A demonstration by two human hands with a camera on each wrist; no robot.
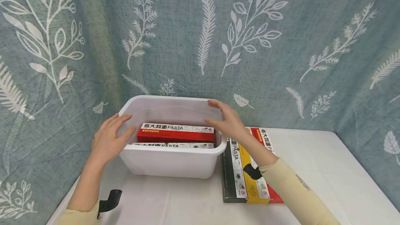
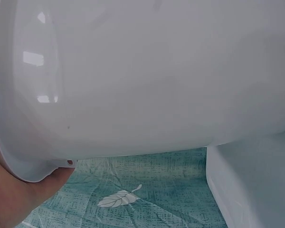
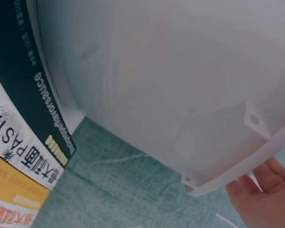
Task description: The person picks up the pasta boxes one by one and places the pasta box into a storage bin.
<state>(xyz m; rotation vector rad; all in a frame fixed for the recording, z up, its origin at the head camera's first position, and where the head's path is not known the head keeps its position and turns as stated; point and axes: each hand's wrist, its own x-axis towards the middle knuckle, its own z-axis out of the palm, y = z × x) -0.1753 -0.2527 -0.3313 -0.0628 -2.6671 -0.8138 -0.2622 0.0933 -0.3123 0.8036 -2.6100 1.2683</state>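
Observation:
A white plastic bin stands on the white table against the curtain. My left hand holds its left rim, fingers and thumb reaching over the edge. At the opposite end, my right hand holds the right rim, with thumb and forefinger over the inside. The right wrist view shows fingers bent at the rim's outer side. Inside the bin, a red-and-white pasta box stands on edge behind another pasta box, whose lower part is hidden by the front wall.
Right of the bin, black, yellow and red pasta boxes lie side by side on the table, partly under my right forearm. A green leaf-patterned curtain encloses the table's back and sides.

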